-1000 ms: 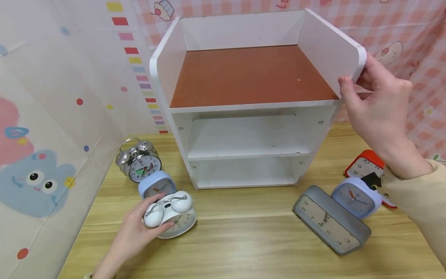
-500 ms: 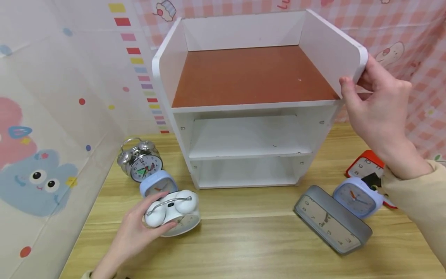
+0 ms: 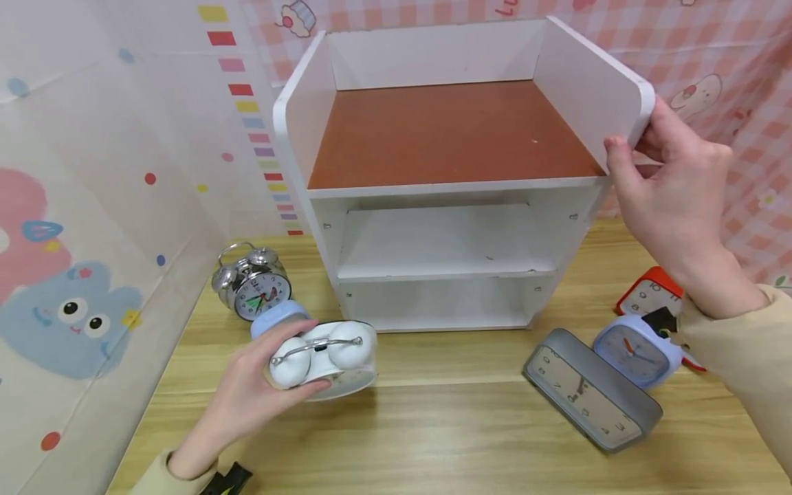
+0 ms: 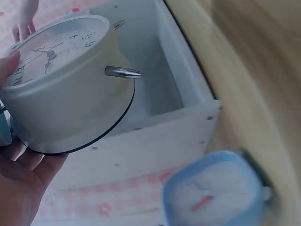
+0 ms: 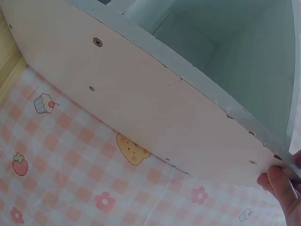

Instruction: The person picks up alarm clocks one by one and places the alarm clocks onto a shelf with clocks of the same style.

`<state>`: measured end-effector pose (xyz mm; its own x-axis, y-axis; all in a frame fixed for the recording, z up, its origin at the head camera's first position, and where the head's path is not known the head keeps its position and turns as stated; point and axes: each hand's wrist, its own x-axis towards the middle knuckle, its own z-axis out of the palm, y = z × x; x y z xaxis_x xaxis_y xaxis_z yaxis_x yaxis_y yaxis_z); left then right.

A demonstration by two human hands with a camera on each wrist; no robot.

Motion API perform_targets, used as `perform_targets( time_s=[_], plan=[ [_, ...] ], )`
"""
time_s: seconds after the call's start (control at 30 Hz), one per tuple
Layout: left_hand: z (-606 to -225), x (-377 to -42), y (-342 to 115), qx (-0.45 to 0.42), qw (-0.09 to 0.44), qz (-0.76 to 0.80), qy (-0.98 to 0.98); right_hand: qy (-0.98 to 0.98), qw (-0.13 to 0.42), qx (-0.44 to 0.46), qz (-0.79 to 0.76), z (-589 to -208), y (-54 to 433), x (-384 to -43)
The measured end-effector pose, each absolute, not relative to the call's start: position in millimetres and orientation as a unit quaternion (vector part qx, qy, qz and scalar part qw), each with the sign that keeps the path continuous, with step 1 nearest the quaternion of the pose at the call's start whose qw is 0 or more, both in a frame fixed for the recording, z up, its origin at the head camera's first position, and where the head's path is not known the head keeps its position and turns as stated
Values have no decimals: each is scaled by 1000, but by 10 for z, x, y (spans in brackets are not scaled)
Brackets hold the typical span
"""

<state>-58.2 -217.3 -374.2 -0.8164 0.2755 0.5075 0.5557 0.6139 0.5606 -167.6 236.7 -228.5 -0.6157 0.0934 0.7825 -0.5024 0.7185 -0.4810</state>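
Observation:
My left hand (image 3: 250, 388) grips a white twin-bell alarm clock (image 3: 353, 350), thumb on its face side and fingers behind. In the left wrist view the clock (image 4: 80, 103) hangs above the table with its short metal legs sticking out, clear of the surface. My right hand (image 3: 677, 185) pinches the front edge of the right side panel of a white shelf unit (image 3: 445, 277), thumb inside and fingers outside. A small blue clock (image 3: 278, 317) stands just behind the held clock, partly covered by it. A silver twin-bell alarm clock (image 3: 256, 285) stands farther back on the left.
On the right lie a grey rectangular clock (image 3: 590, 392), a lavender clock (image 3: 637, 350) and a red clock (image 3: 650, 292) partly behind my right arm. The shelf unit has a brown top board (image 3: 458, 134). A patterned cloth wall (image 3: 751, 137) rises behind the wooden table (image 3: 445, 426).
My left hand has lifted the white alarm clock and moved it right and toward the shelf unit, tipping its face downward. The right hand keeps its hold on the side panel.

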Motion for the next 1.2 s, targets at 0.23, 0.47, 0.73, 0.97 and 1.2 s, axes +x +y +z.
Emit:
perform_targets(
  time_s=[0.23,0.47,0.73,0.97,1.2],
  plan=[
    [-3524,-665,-2077,-308,199,-388,-846,-824,421,127,356,-2293,2361,-1682],
    [-3263,-740,-1976,-356,223,-391,-819,-826,424,130,348,-2300,2347,-1696],
    [-3058,-824,-1898,-390,259,-374,-800,-826,420,129,352,-2344,2327,-1716],
    [-2739,-878,-1833,-393,268,-366,-800,-824,421,133,356,-2348,2325,-1705],
    [-2497,-946,-1799,-413,278,-343,-796,-824,427,135,348,-2337,2320,-1716]
  ],
)
